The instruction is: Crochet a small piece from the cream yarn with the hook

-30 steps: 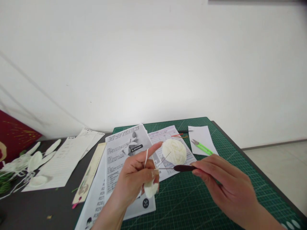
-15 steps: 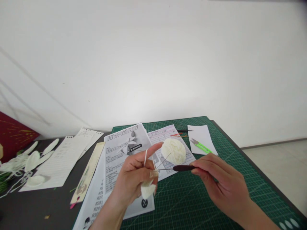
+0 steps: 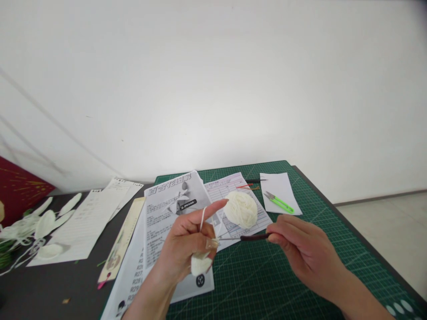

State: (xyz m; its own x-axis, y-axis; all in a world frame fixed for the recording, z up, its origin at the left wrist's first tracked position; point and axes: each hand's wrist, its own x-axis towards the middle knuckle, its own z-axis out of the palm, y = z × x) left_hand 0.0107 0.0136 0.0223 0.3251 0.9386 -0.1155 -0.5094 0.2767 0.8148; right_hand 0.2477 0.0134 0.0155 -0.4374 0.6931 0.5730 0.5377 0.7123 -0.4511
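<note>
My left hand (image 3: 190, 242) pinches a small white crochet piece (image 3: 200, 264) between thumb and fingers. Its index finger points out to the right, and a strand of white yarn loops over it. In my right hand (image 3: 307, 253) is a crochet hook (image 3: 254, 238) with a dark handle, held near the handle's end. The hook's thin metal shaft reaches left to the work at my left thumb; its tip is hidden there. Just behind the fingers lies a ball of white yarn (image 3: 240, 210) on a printed sheet.
Green-handled thread snips (image 3: 279, 202) lie on white paper at the back right of the green cutting mat (image 3: 267, 275). Printed pattern sheets (image 3: 170, 195) and a long bookmark (image 3: 122, 240) are at left. White crocheted petals (image 3: 46, 222) with loose yarn lie farther left.
The crochet piece has tilted and shifted slightly left and down in my left hand. The hook's handle sits nearly level, with my right hand slightly changed in angle.
</note>
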